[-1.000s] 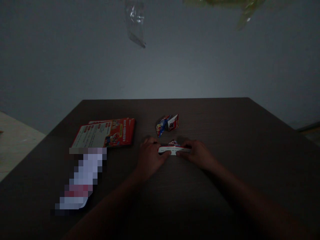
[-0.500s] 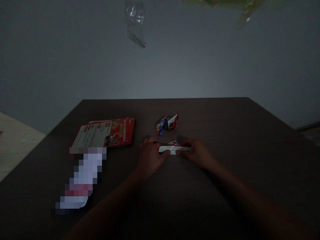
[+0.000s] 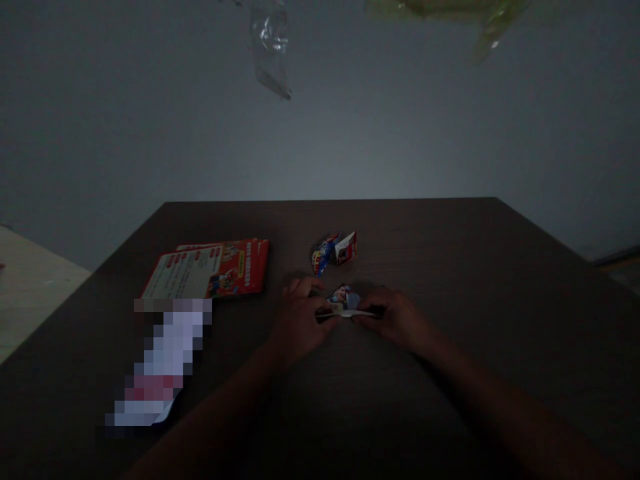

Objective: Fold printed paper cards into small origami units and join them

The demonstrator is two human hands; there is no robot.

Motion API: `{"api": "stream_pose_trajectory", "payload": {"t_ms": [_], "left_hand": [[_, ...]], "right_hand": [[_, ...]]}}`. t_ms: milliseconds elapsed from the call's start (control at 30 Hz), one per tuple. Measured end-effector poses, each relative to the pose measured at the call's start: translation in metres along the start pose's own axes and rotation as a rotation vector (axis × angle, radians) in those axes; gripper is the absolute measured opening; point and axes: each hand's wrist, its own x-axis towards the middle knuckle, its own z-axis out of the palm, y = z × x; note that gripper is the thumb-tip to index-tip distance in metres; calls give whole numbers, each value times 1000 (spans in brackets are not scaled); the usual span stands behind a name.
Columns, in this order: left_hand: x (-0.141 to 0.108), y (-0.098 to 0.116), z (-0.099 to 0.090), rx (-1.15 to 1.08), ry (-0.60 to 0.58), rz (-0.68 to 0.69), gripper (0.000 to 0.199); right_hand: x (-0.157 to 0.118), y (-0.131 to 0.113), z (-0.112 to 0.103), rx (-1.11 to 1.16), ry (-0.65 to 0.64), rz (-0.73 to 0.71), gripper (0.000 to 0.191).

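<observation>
Near the middle of the dark table (image 3: 430,253), my left hand (image 3: 303,323) and my right hand (image 3: 395,320) pinch the two ends of a thin folded paper piece (image 3: 347,313), seen nearly edge-on. Just behind it, between the hands, is a small piece with a coloured print (image 3: 344,295); whether it is joined to the held piece I cannot tell. Farther back lie two folded paper pieces side by side, one blue and yellow (image 3: 325,255), the other red and white (image 3: 347,250).
Red and white printed sheets or booklets (image 3: 240,270) are stacked on the table's left side. A pixelated whitish object (image 3: 163,363) lies in front of them, beside my left forearm. Clear plastic (image 3: 271,50) hangs against the grey wall behind the table.
The held piece has tilted from showing its white face with a red edge to nearly edge-on. More of the coloured print behind it shows. Both hands have moved slightly nearer.
</observation>
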Motion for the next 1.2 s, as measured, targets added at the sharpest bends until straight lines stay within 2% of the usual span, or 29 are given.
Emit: {"api": "stream_pose_trajectory", "payload": {"t_ms": [100, 200, 300, 500, 667, 900, 1200], "left_hand": [[-4, -1, -3, 25, -32, 181, 11], [-8, 0, -5, 65, -117, 369, 17], [-11, 4, -6, 127, -168, 430, 18], [-14, 15, -5, 201, -171, 382, 20], [-13, 24, -2, 260, -187, 321, 29], [-12, 28, -4, 245, -186, 312, 26], [-10, 23, 2, 79, -104, 179, 17]], "right_hand": [[-5, 0, -2, -59, 4, -201, 6], [-12, 0, -5, -169, -48, -344, 13], [-18, -1, -8, -260, -78, -404, 19], [-18, -3, -10, -319, -101, -431, 17], [-15, -5, -9, -357, -99, -433, 17], [-15, -4, -8, -334, -99, -421, 19], [-6, 0, -3, -173, -88, -229, 12]]}}
